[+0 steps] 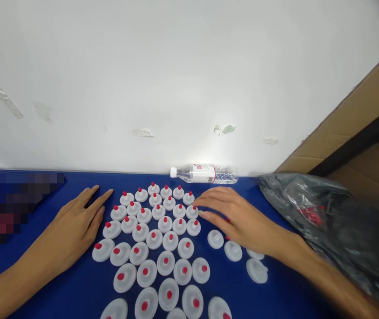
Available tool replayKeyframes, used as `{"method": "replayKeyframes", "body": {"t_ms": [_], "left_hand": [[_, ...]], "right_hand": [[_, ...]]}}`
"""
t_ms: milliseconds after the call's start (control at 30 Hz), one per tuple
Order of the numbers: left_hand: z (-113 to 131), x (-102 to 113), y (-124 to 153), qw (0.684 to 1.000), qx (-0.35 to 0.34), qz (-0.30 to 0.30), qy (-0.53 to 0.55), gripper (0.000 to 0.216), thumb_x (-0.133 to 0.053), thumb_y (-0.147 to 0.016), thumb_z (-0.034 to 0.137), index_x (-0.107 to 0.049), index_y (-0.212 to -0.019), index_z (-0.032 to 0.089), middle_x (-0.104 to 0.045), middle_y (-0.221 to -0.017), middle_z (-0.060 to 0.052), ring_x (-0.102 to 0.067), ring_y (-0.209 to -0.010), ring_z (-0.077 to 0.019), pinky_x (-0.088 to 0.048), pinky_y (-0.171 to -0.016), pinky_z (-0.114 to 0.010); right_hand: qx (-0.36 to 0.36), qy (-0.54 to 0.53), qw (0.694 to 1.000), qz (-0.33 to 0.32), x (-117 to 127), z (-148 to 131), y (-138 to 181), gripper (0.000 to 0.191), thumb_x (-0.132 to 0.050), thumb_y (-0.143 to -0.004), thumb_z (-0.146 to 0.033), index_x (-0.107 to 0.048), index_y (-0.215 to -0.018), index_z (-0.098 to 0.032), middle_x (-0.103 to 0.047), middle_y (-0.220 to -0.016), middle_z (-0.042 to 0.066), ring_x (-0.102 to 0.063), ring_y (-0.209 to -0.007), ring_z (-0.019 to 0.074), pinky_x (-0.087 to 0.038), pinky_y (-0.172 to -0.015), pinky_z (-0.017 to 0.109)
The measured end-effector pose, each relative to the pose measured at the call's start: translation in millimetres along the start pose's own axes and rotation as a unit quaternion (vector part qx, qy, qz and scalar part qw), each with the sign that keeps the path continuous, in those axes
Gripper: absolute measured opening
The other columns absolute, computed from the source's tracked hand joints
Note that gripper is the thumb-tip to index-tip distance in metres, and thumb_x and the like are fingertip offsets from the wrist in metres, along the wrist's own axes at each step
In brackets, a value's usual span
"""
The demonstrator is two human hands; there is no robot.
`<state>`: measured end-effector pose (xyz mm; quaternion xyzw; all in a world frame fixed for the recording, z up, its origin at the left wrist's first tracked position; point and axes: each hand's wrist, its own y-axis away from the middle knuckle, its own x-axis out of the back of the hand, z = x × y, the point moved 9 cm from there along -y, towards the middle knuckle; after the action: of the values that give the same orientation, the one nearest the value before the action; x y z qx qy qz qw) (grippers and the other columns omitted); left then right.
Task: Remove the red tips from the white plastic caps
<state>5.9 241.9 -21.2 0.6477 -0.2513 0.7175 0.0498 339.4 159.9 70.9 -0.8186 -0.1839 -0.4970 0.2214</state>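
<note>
Red tips [169,294] cap most white discs [125,282] on the tabletop [83,294], a few untipped discs [215,239] seemingly pending beside the right hand [237,217], half-curled at one tipped disc [191,214], grip unclear; left hand [75,223] flat, spread, empty.

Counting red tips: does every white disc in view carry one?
No, one white disc, pictured below the right hand, shows none.

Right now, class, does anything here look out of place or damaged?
The clear plastic bottle lies on its side, though bottles usually stand upright. Above it, the white wall bears stray patches, perhaps tape remnants.
</note>
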Motion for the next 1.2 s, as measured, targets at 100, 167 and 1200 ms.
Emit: {"method": "replayKeyframes", "body": {"t_ms": [100, 167, 1200], "left_hand": [[-1, 0, 0, 1.0, 0.0, 0.004, 0.0, 0.066, -0.019, -0.109, 0.048, -0.046, -0.162, 0.019, -0.043, -0.164, -0.022, -0.041, -0.155, -0.041, -0.039, -0.125, -0.06], [-2, 0, 0, 1.0, 0.0, 0.005, -0.001, 0.065, -0.019, -0.109, 0.048, -0.045, -0.162, 0.02, -0.044, -0.164, -0.021, -0.041, -0.156, -0.041, -0.039, -0.125, -0.06], [-4, -3, 0, 1.0, 0.008, -0.007, 0.001, 0.065, -0.02, -0.109, 0.049, -0.045, -0.162, 0.021, -0.042, -0.166, -0.02, -0.038, -0.158, -0.04, -0.04, -0.126, -0.061]], "right_hand": [[0.006, -0.009, 1.0, -0.017, -10, -3, -1, 0.032, -0.046, -0.114, -0.031, -0.066, -0.139, -0.028, -0.076, -0.131, 0.001, -0.065, -0.128, 0.0214, -0.042, -0.115, 0.046], [-0.003, -0.014, 1.0, -0.011, -13, 2, -2, 0.03, -0.047, -0.113, -0.029, -0.067, -0.135, -0.027, -0.077, -0.128, 0.002, -0.069, -0.123, 0.0218, -0.043, -0.114, 0.048], [-0.161, -0.49, 0.844, 0.149, 40, 50, 7, 0.039, -0.059, -0.104, -0.053, -0.059, -0.08, -0.022, -0.058, -0.092, 0.002, -0.059, -0.085, 0.0154, -0.056, -0.08, 0.029]]}}
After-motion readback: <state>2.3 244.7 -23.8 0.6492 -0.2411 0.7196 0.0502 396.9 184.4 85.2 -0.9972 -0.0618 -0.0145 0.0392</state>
